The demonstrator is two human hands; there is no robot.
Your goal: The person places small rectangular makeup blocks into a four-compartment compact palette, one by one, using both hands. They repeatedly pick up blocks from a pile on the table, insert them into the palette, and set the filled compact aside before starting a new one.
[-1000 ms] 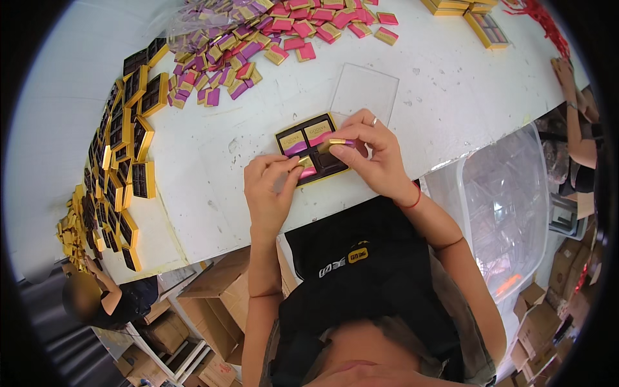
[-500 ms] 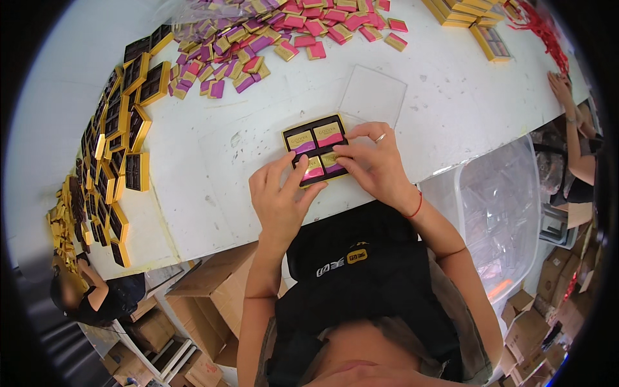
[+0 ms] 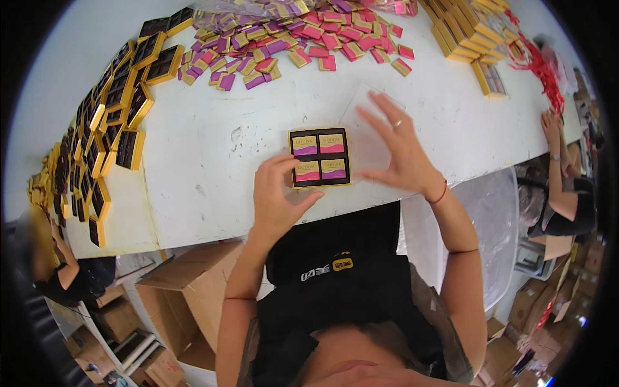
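Observation:
A small square gold-edged black tray (image 3: 320,157) lies on the white table (image 3: 213,155) in front of me, holding pink and purple wrapped chocolates in a two-by-two grid. My left hand (image 3: 276,197) grips the tray's left edge with thumb and fingers. My right hand (image 3: 398,148) hovers open with fingers spread just right of the tray, over a clear plastic lid (image 3: 371,113) lying on the table. A ring is on one finger and a red string is around the wrist.
A heap of loose pink, purple and gold wrapped chocolates (image 3: 290,35) lies at the back. Stacks of empty black-and-gold trays (image 3: 106,122) line the left edge. Gold boxes (image 3: 464,32) and red ribbons (image 3: 541,64) are at right, near another person's hand (image 3: 554,126). Cardboard boxes (image 3: 187,284) stand below.
My right hand has lifted off the tray and opened, moving right over the clear lid. The tray now shows all its chocolates in place, and my left hand still holds its edge.

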